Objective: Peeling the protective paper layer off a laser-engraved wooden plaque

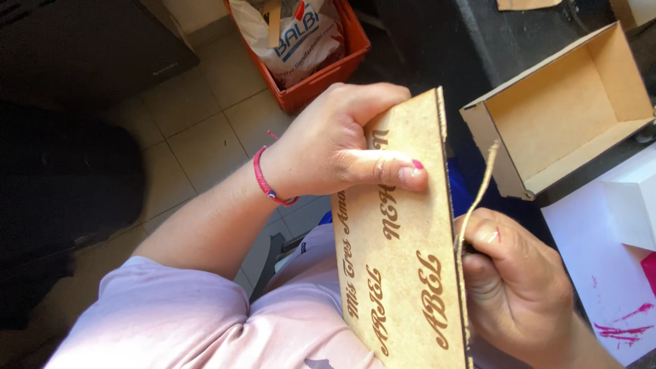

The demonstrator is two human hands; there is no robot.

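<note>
Left hand: the left hand [335, 147] is closed around the upper end of a flat, light-brown fibreboard panel with engraved cursive lettering [403, 253]; the thumb is pressed flat on the lettered face and the other fingers are curled behind, so it seems the panel is kept steady and turned toward the light
Right hand: the right hand [516, 280] is closed at the right edge of the panel, and a thin beige twine [478, 195] is pinched between its fingertips; the twine rises from the edge, probably so that it can be drawn along or through it
Panel: it is held upright over the lap, between both hands, touching both of them
Wrist: a pink cord bracelet [263, 181] is worn on the left wrist
Box: an open, empty box of the same light-brown fibreboard [567, 109] is lying on its side on a dark surface, near the panel but apart from it
Crate: an orange plastic crate [328, 68] is standing on the tiled floor, and a white plastic bag with blue and red print [290, 34] is placed inside it
Paper: a white sheet with pink paint marks [608, 294] is lying at the right, below the box
</note>
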